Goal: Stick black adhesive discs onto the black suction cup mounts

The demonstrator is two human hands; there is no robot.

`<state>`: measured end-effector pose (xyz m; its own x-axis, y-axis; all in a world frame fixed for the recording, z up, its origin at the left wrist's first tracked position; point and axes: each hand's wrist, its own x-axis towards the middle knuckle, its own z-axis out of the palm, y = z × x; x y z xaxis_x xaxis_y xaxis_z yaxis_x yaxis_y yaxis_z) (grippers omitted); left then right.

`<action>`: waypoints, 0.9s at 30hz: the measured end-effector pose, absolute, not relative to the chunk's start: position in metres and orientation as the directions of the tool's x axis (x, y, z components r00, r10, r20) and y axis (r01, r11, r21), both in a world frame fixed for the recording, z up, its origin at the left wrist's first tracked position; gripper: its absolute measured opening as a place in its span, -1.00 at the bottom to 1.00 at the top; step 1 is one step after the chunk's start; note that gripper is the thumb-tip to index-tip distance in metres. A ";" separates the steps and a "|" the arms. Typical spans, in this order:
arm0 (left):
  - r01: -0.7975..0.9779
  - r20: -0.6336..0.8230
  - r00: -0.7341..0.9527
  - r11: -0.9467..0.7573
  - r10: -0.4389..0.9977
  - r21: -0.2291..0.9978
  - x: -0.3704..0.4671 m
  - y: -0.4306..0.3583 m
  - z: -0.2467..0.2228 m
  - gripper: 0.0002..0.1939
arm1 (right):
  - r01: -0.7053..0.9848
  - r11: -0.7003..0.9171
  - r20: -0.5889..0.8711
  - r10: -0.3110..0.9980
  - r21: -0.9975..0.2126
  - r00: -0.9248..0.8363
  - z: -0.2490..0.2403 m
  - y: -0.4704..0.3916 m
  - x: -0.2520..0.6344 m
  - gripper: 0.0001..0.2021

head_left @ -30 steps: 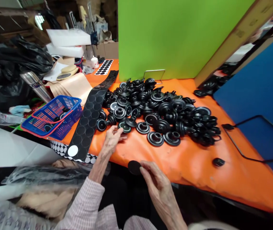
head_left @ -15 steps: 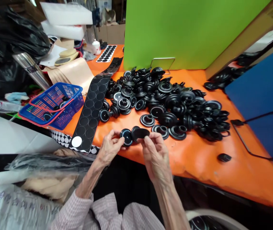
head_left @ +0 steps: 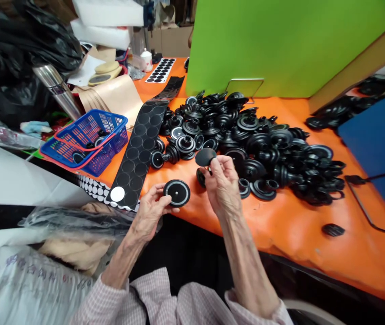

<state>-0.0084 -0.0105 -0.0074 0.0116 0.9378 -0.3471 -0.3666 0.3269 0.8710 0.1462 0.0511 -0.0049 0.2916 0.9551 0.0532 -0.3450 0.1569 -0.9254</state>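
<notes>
Between the thumb and fingers of my left hand is a black round plastic part, its flat face with a pale ring turned up to me. My right hand pinches a thin black disc by its edge, raised above the orange tabletop. Just below that disc another black part shows, half hidden by my right fingers; whether they touch it I cannot tell. Beyond both hands lies a heap of black round parts. A black sheet of round stickers, with one white circle bare, lies to the left.
A blue basket with red handles and a few black parts stands at the left. A green panel rises behind the heap, a blue panel at the right. One small black piece lies near the table's front right.
My right hand has lifted the thin disc up and away from my left hand. The ringed part in my left hand now faces up more fully. The whole view has shifted slightly.
</notes>
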 end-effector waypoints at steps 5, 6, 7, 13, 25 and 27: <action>-0.417 -0.362 0.122 0.379 0.924 0.826 -0.016 -0.012 -0.006 -0.59 | -0.145 -0.014 -0.039 0.985 -0.989 0.171 0.001 0.000 0.156 -0.77; -0.416 -0.367 0.140 0.391 0.920 0.821 -0.016 -0.013 -0.005 -0.57 | -0.117 -0.055 -0.072 0.987 -0.992 0.146 0.000 -0.010 0.157 -0.77; -0.415 -0.372 0.159 0.404 0.914 0.815 -0.017 -0.014 -0.005 -0.55 | -0.103 -0.090 -0.103 0.986 -0.991 0.130 -0.002 -0.019 0.156 -0.77; -0.385 -0.375 0.208 0.428 0.904 0.818 -0.016 -0.020 -0.003 -0.54 | -0.145 -0.139 -0.165 0.968 -0.980 0.191 -0.014 -0.036 0.139 -0.75; -0.344 -0.390 0.248 0.457 0.887 0.820 -0.016 -0.025 -0.004 -0.49 | -0.119 -0.071 -0.101 0.956 -0.990 0.274 -0.022 -0.043 0.123 -0.80; -0.347 -0.388 0.253 0.457 0.886 0.819 -0.016 -0.026 -0.004 -0.49 | -0.128 -0.070 -0.103 0.955 -0.989 0.278 -0.022 -0.042 0.122 -0.80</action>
